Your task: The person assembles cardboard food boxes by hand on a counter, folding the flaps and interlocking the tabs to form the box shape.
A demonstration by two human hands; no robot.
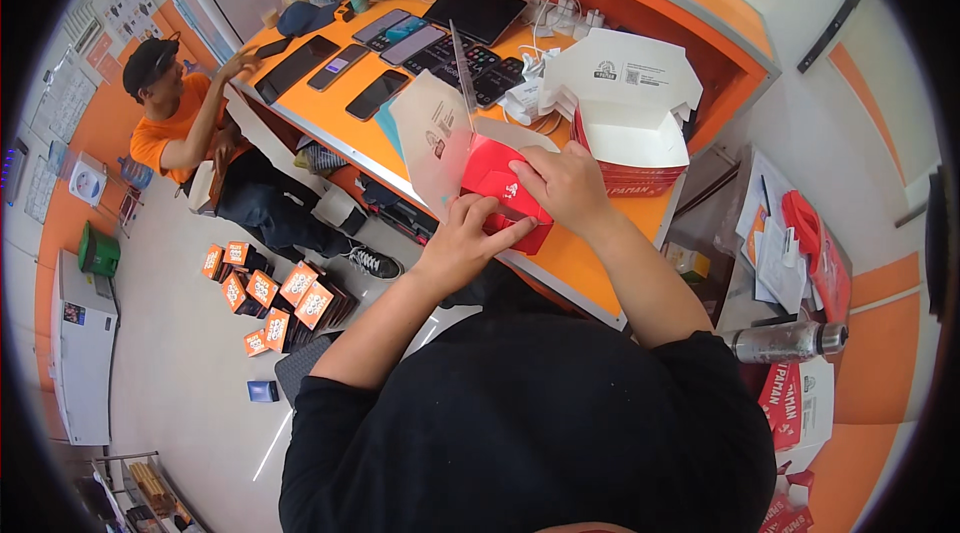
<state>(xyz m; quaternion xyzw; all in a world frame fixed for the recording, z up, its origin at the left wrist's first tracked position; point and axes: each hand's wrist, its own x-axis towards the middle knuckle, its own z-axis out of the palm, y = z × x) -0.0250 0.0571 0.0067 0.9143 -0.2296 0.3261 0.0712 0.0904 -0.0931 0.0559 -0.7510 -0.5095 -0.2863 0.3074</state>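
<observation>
A red folding cardboard box with a printed pale panel [505,178] sits near the front edge of the orange-topped surface [638,223], right before the person, with both hands on it. The left hand [472,230] lies over the near-left corner, bent fingers and thumb spread apart; whether they pinch a wall there I cannot tell. The right hand [565,185] pinches the upper right edge between thumb and fingers, some fingertips out of sight. Held from two sides, the box is probably being steadied so its thin walls stay square under pressure. Its pale panel leans up and away to the left, which seems to keep the red interior within reach. Just beyond the right hand stands a stack of open red-sided cartons with white insides [635,133], apparently nested to save room and set aside from the working spot. Several dark flat phones [378,95] lie towards the back left, near a black tablet [475,13] and white charging cables [545,8], perhaps grouped there to stay close to the chargers.
</observation>
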